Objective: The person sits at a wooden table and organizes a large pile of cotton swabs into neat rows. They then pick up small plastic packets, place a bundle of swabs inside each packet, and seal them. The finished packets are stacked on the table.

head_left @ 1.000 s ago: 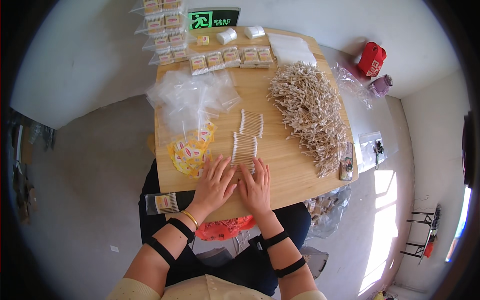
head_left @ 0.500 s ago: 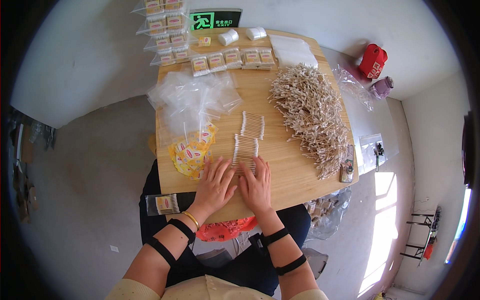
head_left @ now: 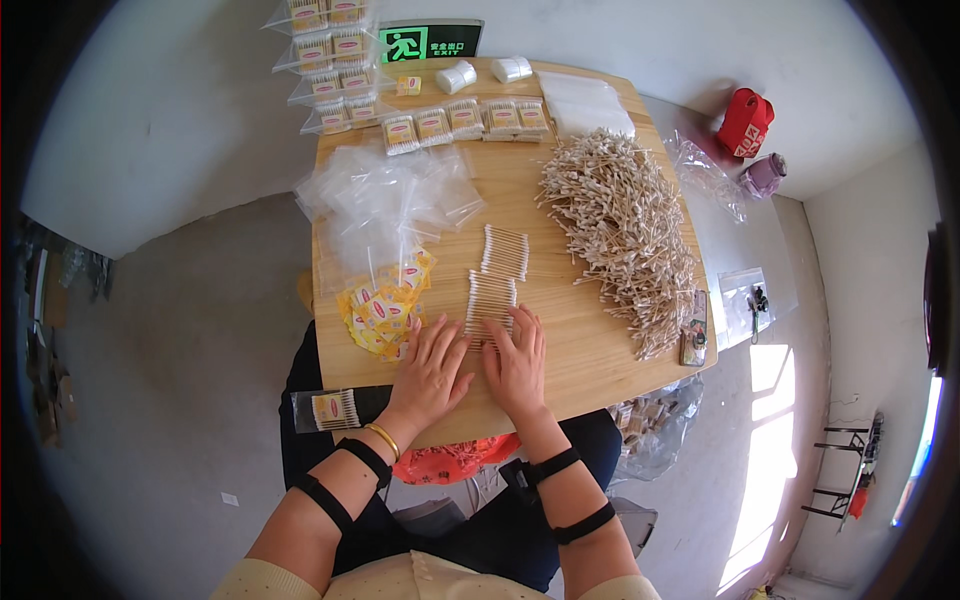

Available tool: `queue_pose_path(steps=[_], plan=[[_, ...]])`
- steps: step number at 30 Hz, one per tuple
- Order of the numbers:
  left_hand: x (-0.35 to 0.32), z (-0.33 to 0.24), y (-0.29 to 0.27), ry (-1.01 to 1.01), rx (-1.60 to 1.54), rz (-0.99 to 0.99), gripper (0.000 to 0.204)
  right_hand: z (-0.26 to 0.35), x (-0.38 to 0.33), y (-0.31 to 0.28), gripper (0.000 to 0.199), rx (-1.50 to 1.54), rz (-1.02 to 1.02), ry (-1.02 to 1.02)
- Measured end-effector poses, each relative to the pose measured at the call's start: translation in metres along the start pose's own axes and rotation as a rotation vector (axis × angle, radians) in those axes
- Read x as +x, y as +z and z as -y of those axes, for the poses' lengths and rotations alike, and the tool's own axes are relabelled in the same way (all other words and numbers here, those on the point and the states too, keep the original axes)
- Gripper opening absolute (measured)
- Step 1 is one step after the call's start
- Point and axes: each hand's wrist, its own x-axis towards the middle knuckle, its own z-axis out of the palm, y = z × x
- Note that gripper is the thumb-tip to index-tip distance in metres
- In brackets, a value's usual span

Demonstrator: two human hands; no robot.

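A row of cotton swabs [head_left: 491, 295] lies side by side on the wooden table, its near end between my hands. Beyond it lies a second, shorter row of swabs [head_left: 505, 252]. My left hand [head_left: 433, 368] rests at the left edge of the near row, fingers stretched out and nothing held. My right hand [head_left: 517, 365] has its fingers spread over the row's near right end, touching the swabs and covering some of them. Yellow and white printed cards [head_left: 385, 310] are heaped to the left of my left hand.
Clear plastic bags [head_left: 385, 205] are spread at the left. A large heap of loose swabs [head_left: 620, 235] covers the right side. Packed swab bags [head_left: 464, 117] line the back, with more stacked [head_left: 335, 75] at the far left. One packed bag [head_left: 335, 408] sits at the near left corner.
My right hand has shifted slightly right, its fingers a little more spread. My left hand and the swab rows look almost unchanged.
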Motion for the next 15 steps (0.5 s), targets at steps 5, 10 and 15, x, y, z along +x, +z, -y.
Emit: queue_pose_path(steps=[5, 10, 15], plan=[[0.000, 0.001, 0.000, -0.002, 0.023, 0.003, 0.058, 0.000, 0.004, 0.000, 0.032, 0.010, -0.009, -0.003], [-0.001, 0.001, 0.000, -0.010, 0.004, 0.005, 0.057, 0.002, 0.013, -0.004, 0.026, 0.045, -0.027, 0.022], [-0.001, 0.001, 0.001, -0.016, -0.015, 0.017, 0.059, -0.001, 0.022, -0.004, 0.025, 0.019, -0.044, 0.010]])
